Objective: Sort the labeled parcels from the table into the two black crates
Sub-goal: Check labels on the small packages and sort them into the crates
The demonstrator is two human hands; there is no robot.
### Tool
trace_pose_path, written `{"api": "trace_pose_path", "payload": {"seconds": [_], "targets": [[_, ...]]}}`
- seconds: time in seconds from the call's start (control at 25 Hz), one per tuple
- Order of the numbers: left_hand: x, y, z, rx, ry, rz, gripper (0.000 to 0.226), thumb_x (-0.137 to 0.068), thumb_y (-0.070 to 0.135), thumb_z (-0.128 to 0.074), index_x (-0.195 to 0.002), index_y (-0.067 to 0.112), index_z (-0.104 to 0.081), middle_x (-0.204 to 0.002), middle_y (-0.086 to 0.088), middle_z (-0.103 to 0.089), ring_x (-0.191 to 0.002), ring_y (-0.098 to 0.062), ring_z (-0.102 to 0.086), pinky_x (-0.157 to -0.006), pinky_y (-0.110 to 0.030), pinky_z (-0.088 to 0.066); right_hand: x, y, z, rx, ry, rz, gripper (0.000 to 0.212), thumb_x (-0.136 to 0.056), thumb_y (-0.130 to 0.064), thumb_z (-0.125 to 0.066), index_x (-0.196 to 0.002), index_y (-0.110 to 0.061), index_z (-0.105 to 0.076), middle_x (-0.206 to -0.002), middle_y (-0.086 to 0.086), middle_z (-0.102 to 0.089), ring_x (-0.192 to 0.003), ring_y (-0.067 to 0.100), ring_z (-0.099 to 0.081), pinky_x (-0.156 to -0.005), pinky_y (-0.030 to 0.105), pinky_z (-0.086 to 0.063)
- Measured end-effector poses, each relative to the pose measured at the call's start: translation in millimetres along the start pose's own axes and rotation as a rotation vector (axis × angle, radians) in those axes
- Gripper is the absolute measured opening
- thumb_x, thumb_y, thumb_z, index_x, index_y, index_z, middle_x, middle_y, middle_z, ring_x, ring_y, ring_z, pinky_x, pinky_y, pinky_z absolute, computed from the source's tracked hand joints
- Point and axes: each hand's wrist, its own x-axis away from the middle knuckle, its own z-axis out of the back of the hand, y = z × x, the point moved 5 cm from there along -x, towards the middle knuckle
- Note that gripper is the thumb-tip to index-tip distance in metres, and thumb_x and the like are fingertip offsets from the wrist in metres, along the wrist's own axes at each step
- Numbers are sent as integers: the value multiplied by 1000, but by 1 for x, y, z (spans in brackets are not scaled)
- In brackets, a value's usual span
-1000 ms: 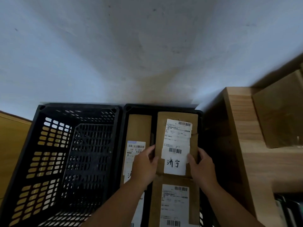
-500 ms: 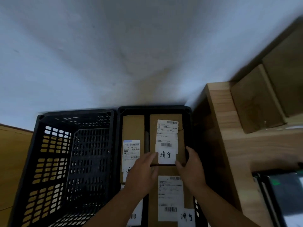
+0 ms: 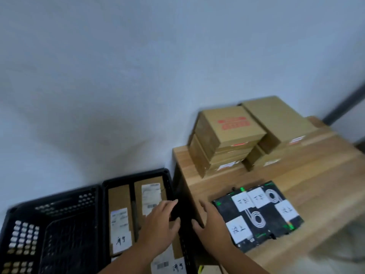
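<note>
Hands slack-fingered, left hand (image 3: 158, 228), right hand (image 3: 213, 227), apart

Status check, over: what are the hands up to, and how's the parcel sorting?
Left hand and right hand open, empty. Several parcels in right crate; stack waiting on table. Black panel lies before the stack.

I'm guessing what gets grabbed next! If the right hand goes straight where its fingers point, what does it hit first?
Probably the left stack of cardboard boxes on the wooden table: the right hand points along the table's left edge toward it, though depth is unclear.
</note>
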Motion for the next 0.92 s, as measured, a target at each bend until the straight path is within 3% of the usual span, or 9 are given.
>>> {"api": "trace_pose_path", "payload": {"seconds": [0.2, 0.32, 0.44, 0.56, 0.68, 0.76, 0.84, 0.92], "targets": [[-8, 78, -4, 13, 26, -81, 56, -99, 54, -49, -151, 43, -36, -142, 27, -37, -130, 3, -41, -99, -18, -41, 16, 24, 79, 3, 105, 9, 64, -87, -28, -75, -145, -27, -47, -137, -11, -58, -128, 7, -54, -109, 29, -45], [-10, 112, -29, -28, 2, -66, 56, -99, 47, -51, -152, 39, -35, -144, 23, -38, -133, -2, -43, -104, -26, -44, 16, 52, 114, -6, 140, 27, 62, -88, -33, -75, -144, -26, -47, -133, -11, -58, -124, 8, -54, -105, 29, -48], [-17, 132, -71, -74, -56, 30, 56, -99, 45, -50, -152, 35, -36, -150, 14, -39, -137, -11, -43, -105, -29, -42, 12, 95, 136, 25, 64, 52, 69, -90, -39, -74, -149, -24, -42, -141, -11, -51, -134, 9, -47, -110, 27, -43], [-23, 143, -114, 41, -47, 243, 51, -95, 44, -53, -144, 34, -44, -137, 13, -48, -132, -14, -50, -100, -32, -45, 6, 141, 148, 77, -59, 64, 70, -86, -42, -77, -146, -24, -44, -140, -10, -51, -134, 10, -46, -111, 26, -42], [-18, 149, -151, 120, -6, 435, 52, -93, 51, -58, -142, 38, -45, -136, 15, -49, -127, -10, -52, -94, -27, -46, 3, 177, 149, 65, -205, 46, 61, -81, -37, -83, -133, -25, -52, -122, -9, -58, -114, 5, -56, -87, 9, -50], [-13, 148, -171, 151, 18, 512, 49, -92, 52, -62, -137, 37, -49, -136, 13, -53, -117, -6, -54, -93, -26, -48, -3, 186, 143, 55, -290, 63, 53, -83, -35, -81, -128, -25, -55, -117, -12, -62, -96, -1, -58, -67, 1, -47], [-8, 147, -188, 198, 26, 566, 45, -92, 49, -64, -133, 37, -52, -133, 13, -57, -106, -2, -53, -89, -23, -50, -10, 189, 134, 33, -349, 62, 43, -84, -33, -79, -121, -28, -56, -116, -12, -66, -87, -6, -57, -65, 3, -48], [-5, 145, -200, 252, 28, 584, 42, -94, 42, -66, -133, 36, -53, -131, 14, -61, -103, 0, -55, -84, -17, -50, -15, 191, 122, 2, -388, 57, 42, -86, -28, -78, -122, -26, -57, -121, -8, -66, -91, -3, -59, -68, 6, -49]]}}
